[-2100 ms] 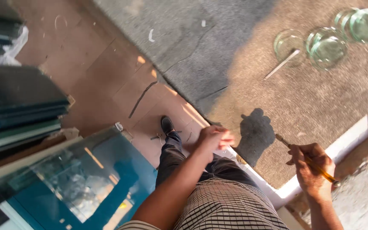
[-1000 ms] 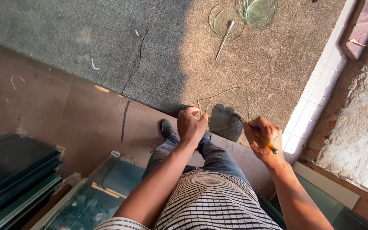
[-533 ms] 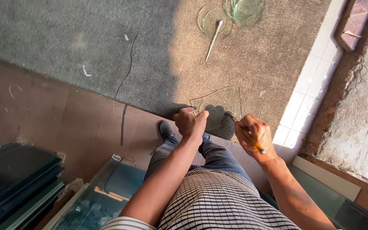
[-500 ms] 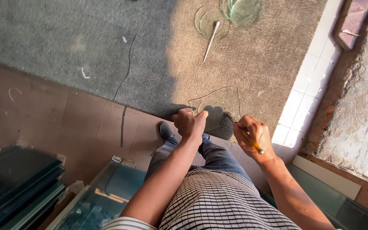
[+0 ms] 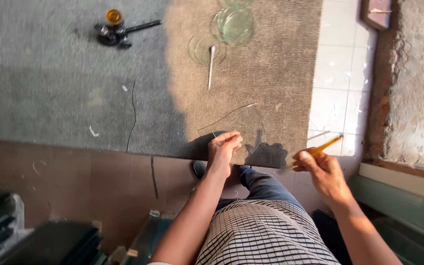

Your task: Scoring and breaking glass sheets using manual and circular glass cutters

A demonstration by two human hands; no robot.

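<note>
A: Left hand (image 5: 224, 149)?
B: I see it pinching the near edge of a clear glass piece (image 5: 239, 122) lying on the carpet (image 5: 74, 88).
A: Right hand (image 5: 320, 169)?
B: Clenched around a yellow-handled tool (image 5: 324, 145), just right of the glass.

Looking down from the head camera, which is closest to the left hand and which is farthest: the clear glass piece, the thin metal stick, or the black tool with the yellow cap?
From the left hand:
1. Clear glass piece: under the fingers, on the carpet's edge.
2. Thin metal stick: farther up, by the round glass discs.
3. Black tool with yellow cap: farthest, top left on the grey carpet.
</note>
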